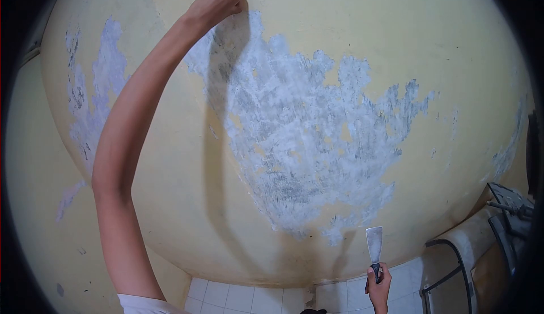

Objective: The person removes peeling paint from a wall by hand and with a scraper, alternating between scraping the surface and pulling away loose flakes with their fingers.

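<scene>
High on the yellow painted wall (pixel 430 25), my left hand (pixel 222 1) is closed with its fingers curled in near the surface, just above a peeled patch (pixel 306 127) of whitish-grey plaster. Whether anything is between those fingers is hidden. Down at the lower right, my right hand (pixel 379 290) grips the dark handle of a putty knife (pixel 374 245). Its flat metal blade points upward, below the lower edge of the patch. Whether the blade touches the wall cannot be told.
More peeled plaster (pixel 105 82) shows on the left. White tiles (pixel 238 297) run along the bottom. Dark-framed furniture (pixel 464 268) stands at the lower right, with dark metal parts (pixel 510 215) above it. My left arm's shadow falls across the wall.
</scene>
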Demonstrator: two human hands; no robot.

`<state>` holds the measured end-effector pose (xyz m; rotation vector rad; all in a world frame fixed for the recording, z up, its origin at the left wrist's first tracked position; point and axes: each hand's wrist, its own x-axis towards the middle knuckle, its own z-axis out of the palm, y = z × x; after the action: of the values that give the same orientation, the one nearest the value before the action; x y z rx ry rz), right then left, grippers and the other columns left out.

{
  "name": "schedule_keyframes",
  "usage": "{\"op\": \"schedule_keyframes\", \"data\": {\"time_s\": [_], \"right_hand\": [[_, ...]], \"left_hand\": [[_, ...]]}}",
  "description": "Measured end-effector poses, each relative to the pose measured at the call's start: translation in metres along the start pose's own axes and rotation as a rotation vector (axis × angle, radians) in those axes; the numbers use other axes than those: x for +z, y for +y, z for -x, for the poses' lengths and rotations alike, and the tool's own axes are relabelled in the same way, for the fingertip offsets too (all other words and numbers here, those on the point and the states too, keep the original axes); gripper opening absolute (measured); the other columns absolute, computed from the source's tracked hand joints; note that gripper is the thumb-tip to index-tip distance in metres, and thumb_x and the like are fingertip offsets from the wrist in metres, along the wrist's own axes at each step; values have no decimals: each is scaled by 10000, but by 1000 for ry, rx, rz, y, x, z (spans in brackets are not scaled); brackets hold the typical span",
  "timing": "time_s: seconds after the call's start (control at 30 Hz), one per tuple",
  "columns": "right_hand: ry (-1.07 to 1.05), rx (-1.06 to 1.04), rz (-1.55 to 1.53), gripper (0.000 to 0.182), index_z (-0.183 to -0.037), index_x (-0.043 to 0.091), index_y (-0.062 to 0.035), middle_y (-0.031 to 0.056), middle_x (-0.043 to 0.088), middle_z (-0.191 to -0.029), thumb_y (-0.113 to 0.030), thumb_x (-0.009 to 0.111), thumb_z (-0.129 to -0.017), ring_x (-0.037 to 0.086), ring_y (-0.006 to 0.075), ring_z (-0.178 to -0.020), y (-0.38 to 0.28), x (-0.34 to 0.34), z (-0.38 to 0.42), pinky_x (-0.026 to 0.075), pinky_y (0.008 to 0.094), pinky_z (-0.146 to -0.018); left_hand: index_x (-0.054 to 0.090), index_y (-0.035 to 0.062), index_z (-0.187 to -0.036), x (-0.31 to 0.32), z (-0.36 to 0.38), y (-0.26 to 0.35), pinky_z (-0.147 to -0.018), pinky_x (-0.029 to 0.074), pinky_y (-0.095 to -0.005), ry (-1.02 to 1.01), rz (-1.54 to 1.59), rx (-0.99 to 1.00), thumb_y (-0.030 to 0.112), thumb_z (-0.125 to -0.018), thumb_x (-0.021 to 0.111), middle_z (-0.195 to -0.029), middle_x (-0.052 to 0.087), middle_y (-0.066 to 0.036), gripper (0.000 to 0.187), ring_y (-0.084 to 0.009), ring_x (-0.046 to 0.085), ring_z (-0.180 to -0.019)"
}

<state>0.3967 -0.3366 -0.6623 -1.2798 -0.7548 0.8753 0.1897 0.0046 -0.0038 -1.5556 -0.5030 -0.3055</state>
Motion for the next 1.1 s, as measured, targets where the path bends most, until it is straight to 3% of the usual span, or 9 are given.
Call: {"op": "schedule_keyframes", "data": {"time_s": [0.13, 0.23, 0.3, 0.47, 0.7, 0.8, 0.9, 1.03, 1.1], "right_hand": [[13, -11, -15, 145, -1022, 521, -33, -7, 496, -555, -150, 603, -995, 449, 66, -393, 5, 0, 2, 344, 251, -361], [19, -13, -5, 158, -1028, 520, -34, -8, 495, -552, -160, 609, -992, 453, 68, -393, 10, -2, 3, 346, 253, -358], [31, -9, -7, 164, -1030, 520, -33, -8, 495, -550, -162, 612, -990, 454, 69, -392, 10, -3, 3, 346, 253, -356], [48, -3, 1, 172, -1035, 522, -29, -9, 497, -548, -162, 617, -984, 459, 71, -391, 6, -1, 2, 347, 252, -354], [25, -35, 15, 160, -1031, 526, -24, -9, 503, -548, -149, 615, -984, 460, 67, -390, 5, 8, 1, 340, 250, -358], [28, -35, 28, 170, -1053, 525, -21, -10, 505, -566, -144, 618, -982, 462, 60, -417, 5, 10, 3, 336, 246, -386], [80, -95, 105, 227, -1124, 518, -14, -7, 512, -616, -147, 627, -977, 464, 53, -494, 17, 14, 3, 336, 243, -449], [130, -127, 201, 370, -1257, 484, 1, 13, 525, -699, -155, 646, -963, 450, 70, -605, -7, 28, 7, 340, 252, -537], [121, -363, 311, 394, -1304, 503, -5, 23, 535, -707, -130, 646, -960, 457, 92, -606, -18, 40, -8, 373, 279, -553]], "left_hand": [[619, -63, -952, -6, -2, -16, -757, 546, -393, 81, -106, 218, 196, -894, 661, -836, 629, -154, 269, -313, 654, -812], [621, -54, -948, -32, -1, -18, -744, 543, -379, 140, 118, -96, 197, -937, 613, -869, 653, -144, 252, -302, 663, -825], [632, -34, -978, -59, 4, -10, -738, 539, -384, -48, 342, -296, 177, -955, 581, -902, 670, -152, 218, -294, 665, -831], [652, 11, -1016, -43, 17, -4, -761, 539, -402, 65, 543, -104, 190, -951, 664, -989, 674, -130, 190, -274, 658, -881], [658, 11, -1045, -28, 24, -8, -815, 542, -377, 161, 640, -440, 239, -958, 685, -1052, 664, -139, 246, -240, 661, -944], [641, 15, -1068, -7, 23, -9, -855, 533, -382, 433, 889, -735, 301, -950, 702, -985, 633, -124, 315, -224, 628, -904], [617, 20, -1123, -3, 30, 10, -840, 538, -385, 466, 495, -434, 263, -974, 668, -980, 624, -141, 290, -232, 631, -870], [605, 43, -1158, 19, 37, -12, -920, 506, -433, 579, 905, -764, 351, -907, 748, -1192, 555, -145, 423, -280, 570, -1102], [592, 73, -1200, 10, 57, 6, -975, 472, -480, 572, 945, -830, 374, -885, 768, -1289, 518, -144, 470, -300, 496, -1231]]}}
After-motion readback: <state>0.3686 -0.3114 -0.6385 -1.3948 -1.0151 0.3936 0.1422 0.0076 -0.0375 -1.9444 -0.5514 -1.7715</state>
